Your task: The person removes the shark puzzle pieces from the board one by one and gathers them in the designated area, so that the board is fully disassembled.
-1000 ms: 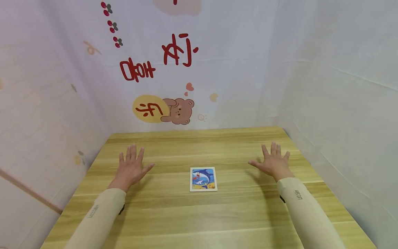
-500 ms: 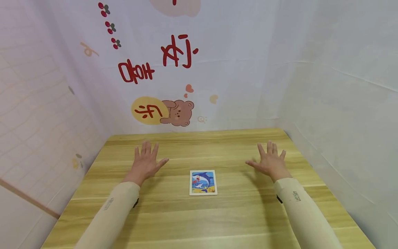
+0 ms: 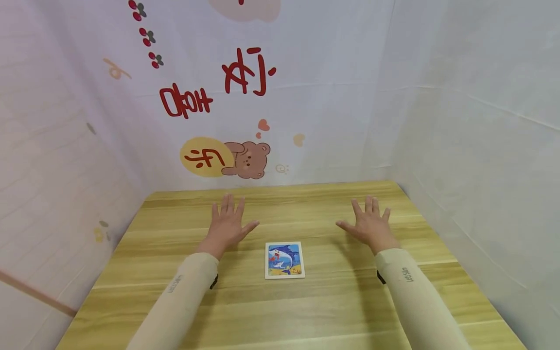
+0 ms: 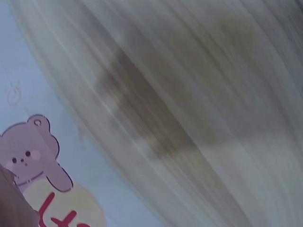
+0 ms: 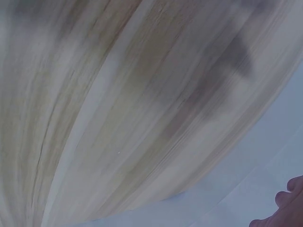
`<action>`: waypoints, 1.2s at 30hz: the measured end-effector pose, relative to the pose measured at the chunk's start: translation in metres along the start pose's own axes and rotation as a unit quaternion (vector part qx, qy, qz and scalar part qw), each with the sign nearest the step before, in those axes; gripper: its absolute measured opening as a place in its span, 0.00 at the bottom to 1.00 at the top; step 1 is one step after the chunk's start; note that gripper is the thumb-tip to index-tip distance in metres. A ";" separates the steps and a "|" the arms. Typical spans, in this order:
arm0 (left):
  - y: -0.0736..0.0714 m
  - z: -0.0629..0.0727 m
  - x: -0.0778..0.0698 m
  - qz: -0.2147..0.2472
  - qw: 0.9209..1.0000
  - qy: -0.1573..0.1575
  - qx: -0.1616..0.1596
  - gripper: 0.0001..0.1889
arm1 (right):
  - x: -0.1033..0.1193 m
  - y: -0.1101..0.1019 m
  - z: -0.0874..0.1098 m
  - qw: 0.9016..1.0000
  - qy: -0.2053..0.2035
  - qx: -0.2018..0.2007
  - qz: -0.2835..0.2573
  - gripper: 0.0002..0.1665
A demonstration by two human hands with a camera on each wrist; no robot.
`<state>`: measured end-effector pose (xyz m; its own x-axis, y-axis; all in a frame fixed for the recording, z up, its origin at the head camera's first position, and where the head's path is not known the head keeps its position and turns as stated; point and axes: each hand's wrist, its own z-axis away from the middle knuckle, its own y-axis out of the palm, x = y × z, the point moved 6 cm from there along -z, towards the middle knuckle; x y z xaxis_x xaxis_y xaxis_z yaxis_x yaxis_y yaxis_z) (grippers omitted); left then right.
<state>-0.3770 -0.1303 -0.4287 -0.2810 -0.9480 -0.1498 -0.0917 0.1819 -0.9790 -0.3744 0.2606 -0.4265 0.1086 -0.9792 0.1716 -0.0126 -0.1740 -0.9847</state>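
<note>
Picture card shows only in the head view.

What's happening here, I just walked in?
Nothing is being handled right now. A person's left hand and right hand are held out over a wooden table, fingers spread, holding nothing. A white-bordered picture of sea animals lies flat on the table between the two arms, a little nearer the person than the hands. The left hand is the closer of the two, but neither touches it.
</note>
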 end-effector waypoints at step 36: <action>0.062 0.022 -0.088 0.110 0.992 0.055 0.025 0.31 | 0.086 0.051 0.004 0.970 0.017 -0.008 -0.244 0.32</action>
<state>-0.3370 -0.0416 -0.4798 -0.3918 -0.8519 -0.3476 0.0310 0.3654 -0.9304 -0.3621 0.1679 -0.4616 0.0726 -0.7833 0.6174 0.0171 -0.6180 -0.7860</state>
